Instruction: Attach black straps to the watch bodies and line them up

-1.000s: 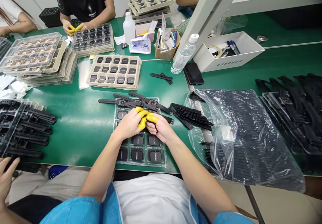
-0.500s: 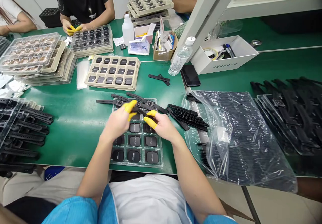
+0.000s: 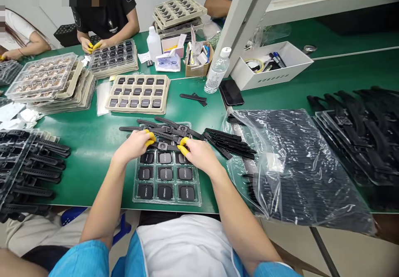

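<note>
Strapped watch (image 3: 162,145) lies flat at the far edge of the clear tray (image 3: 167,199), long axis running left to right, face up. Left hand (image 3: 132,146) pinches its left strap, right hand (image 3: 197,154) pinches the right strap — both closed on it, palms down, yellow-capped fingertips (image 3: 150,137) pointing inward. The strap ends are covered by the fingers; finished watches (image 3: 168,127) just beyond overlap and are hard to separate. Loose straps (image 3: 230,142) lie to the right.

Hands (image 3: 166,147) on strapped watch (image 3: 162,145)
</note>
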### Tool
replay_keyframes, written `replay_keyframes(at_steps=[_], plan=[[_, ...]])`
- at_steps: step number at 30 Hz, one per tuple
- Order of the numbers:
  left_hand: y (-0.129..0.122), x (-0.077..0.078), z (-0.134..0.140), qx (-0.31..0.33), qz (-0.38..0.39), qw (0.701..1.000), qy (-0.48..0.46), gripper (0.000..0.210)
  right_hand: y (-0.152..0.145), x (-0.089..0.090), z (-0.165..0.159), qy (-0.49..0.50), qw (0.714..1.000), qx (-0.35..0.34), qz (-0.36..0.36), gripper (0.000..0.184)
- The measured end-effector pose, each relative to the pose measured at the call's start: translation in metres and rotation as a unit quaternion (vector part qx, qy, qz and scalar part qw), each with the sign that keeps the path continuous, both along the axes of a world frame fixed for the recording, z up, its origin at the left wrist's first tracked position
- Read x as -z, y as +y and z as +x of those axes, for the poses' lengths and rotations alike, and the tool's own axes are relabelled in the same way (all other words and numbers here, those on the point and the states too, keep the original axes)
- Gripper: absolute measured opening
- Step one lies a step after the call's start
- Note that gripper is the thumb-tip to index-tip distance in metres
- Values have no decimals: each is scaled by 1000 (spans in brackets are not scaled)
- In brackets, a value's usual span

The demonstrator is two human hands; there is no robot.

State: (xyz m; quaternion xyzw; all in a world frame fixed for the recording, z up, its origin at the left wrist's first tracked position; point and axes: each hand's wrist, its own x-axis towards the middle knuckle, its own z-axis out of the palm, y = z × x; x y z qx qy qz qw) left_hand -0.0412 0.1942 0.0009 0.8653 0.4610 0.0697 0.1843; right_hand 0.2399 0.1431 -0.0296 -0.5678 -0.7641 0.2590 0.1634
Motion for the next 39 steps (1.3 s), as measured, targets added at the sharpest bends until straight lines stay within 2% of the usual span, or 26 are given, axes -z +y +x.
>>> replay_keyframes(at_steps=[5,9,11,13,16,19,23,26,28,31,34,36,39], plan=[[1,18,12,-15,104,993,54,24,0,-1,3,-32,999,19,29,10],[-11,23,10,-68,186,978,57,22,7,3,20,-11,990,78,120,17],[-21,22,4,-89,175,977,83,22,12,8,39,-5,975,152,159,25],[-31,18,-1,-89,144,977,128,22,15,17,64,-27,956,251,151,33],[-44,12,-2,-69,113,971,198,27,16,33,102,-73,929,361,38,42],[-48,6,4,-62,109,962,241,29,16,46,128,-67,926,371,-29,39],[-41,4,7,-55,114,960,250,23,18,56,137,-39,926,375,-11,29],[-31,6,1,-31,101,971,217,22,21,56,135,-2,917,399,4,18],[-27,9,-4,-17,92,977,193,23,23,53,132,27,910,411,44,17],[-24,14,-7,-11,95,979,182,24,25,44,125,108,886,427,148,24],[-25,17,-6,-25,99,979,178,21,28,32,112,302,839,406,201,45],[-26,13,-6,-40,88,981,168,16,29,23,98,438,792,372,204,56],[-29,-1,-6,-88,48,989,111,16,27,8,72,595,731,303,144,54]])
